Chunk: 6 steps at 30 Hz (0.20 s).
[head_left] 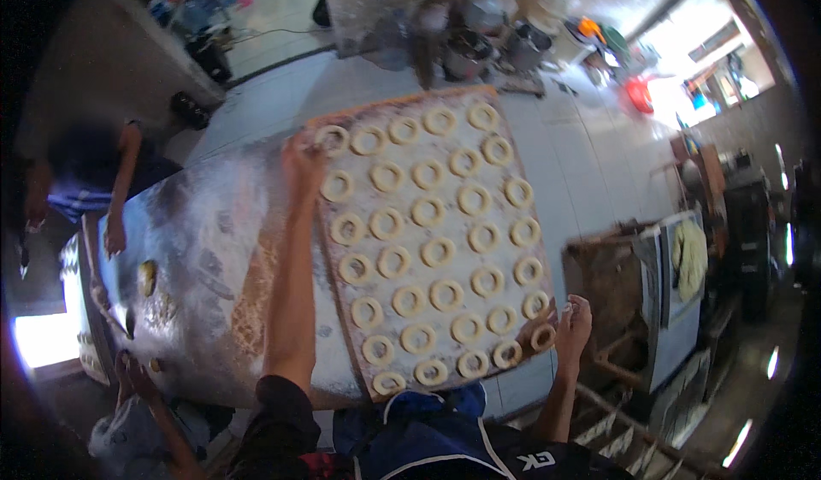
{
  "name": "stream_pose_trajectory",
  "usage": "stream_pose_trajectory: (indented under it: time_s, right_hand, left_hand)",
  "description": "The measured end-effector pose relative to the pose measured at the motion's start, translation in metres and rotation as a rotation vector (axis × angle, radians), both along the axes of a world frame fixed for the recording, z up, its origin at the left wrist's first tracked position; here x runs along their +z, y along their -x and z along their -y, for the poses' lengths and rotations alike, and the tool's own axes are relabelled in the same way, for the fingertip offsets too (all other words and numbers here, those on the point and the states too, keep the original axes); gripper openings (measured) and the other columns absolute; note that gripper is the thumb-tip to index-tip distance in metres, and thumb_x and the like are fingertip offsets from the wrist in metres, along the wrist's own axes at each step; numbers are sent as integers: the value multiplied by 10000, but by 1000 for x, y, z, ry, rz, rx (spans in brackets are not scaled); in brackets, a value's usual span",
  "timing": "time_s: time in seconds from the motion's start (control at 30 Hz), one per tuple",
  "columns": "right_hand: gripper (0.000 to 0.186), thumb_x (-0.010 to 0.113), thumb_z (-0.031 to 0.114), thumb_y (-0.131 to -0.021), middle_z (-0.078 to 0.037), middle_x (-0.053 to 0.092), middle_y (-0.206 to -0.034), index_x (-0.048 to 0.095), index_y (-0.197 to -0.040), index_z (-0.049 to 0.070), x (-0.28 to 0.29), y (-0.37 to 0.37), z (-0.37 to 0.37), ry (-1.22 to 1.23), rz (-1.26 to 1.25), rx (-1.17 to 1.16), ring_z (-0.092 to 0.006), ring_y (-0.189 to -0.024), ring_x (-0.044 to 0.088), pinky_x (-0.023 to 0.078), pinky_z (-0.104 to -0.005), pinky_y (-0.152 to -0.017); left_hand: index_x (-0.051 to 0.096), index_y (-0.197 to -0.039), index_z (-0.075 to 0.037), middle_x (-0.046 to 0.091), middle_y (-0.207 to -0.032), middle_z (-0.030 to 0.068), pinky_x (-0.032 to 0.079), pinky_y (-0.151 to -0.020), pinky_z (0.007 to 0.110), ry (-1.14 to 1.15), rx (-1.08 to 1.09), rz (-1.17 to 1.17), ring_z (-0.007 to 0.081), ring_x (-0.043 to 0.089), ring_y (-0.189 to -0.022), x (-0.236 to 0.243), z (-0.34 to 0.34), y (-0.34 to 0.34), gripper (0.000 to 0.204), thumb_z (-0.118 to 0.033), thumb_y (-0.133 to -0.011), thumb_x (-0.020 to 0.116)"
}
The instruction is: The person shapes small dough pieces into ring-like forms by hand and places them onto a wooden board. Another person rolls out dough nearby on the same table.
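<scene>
A large floured board (457, 202) carries several rows of pale dough rings (428, 212). My left arm reaches along its left edge, and my left hand (305, 165) is at the far left corner. Its fingers are closed on the rim of the corner dough ring (333, 141), though the fingertips are partly hidden. Beside the near right corner, my right hand (575, 322) is raised with its fingers loosely bent and apart, and nothing shows in it. Flour whitens its fingertips. The closest ring to it is a dough ring (543, 336) at the board's corner.
Left of the board stretches a flour-dusted metal table (205, 249) with a lump of dough (148, 278) on it. Another person's hand (115, 237) is at its far left; a second person's hands (135, 377) are at its near left. Pots (467, 55) stand beyond; a wooden frame (607, 292) is at right.
</scene>
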State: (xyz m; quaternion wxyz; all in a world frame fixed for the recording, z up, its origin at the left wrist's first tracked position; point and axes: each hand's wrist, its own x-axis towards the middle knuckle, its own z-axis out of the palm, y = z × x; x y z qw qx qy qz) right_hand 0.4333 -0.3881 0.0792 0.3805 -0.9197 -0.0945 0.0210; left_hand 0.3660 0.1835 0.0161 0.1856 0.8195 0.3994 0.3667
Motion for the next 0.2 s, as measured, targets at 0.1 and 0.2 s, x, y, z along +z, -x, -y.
stream_pose_trajectory:
  time_s: [0.1,0.2]
  right_hand:
    - [197,502,174,-980,-54,586,-802,604,-1033,14,-12,18,61,108,-149,60,-120,-653,519,461,-298,-625]
    - [232,516,232,-989,-75,578,-836,609,-1046,26,-25,20,85,-147,-539,31,-139,-702,523,463,-321,-662]
  left_hand:
    - [575,-1177,14,602,-1124,131,480,-864,389,399,-150,392,275,581,-1021,1,54,63,358,-162,-874,649]
    - [539,-1230,5,588,-1170,109,474,-870,372,509,-55,137,207,558,-1024,7,122,143,383,-168,-902,632]
